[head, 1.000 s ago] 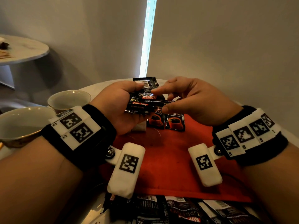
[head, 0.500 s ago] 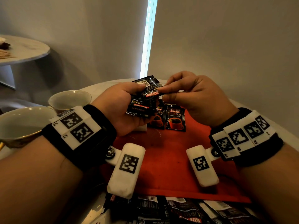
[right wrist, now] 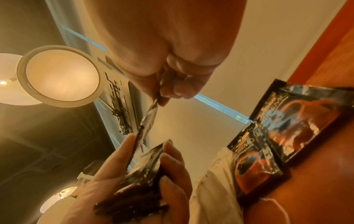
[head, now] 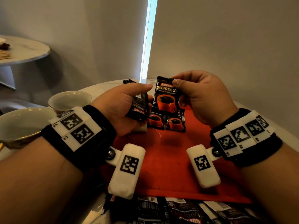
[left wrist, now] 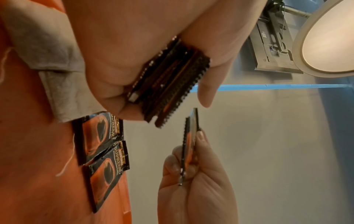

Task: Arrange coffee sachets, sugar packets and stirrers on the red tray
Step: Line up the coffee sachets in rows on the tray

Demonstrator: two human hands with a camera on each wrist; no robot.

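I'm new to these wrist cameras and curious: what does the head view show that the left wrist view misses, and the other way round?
Only the head view shows two white ceramic cups, loose dark sachets at the near table edge, and the printed front of the single black-and-orange coffee sachet.

Only the left wrist view shows the stack's serrated sachet edges and a round ceiling lamp.

Both show the left hand gripping the stack, the right hand pinching one sachet, and the red tray.

Pale round table [head: 103, 88] bearing a red tray [head: 169, 159] and two cups [head: 69, 99]. Loose coffee sachets [head: 178, 209] along the near edge.
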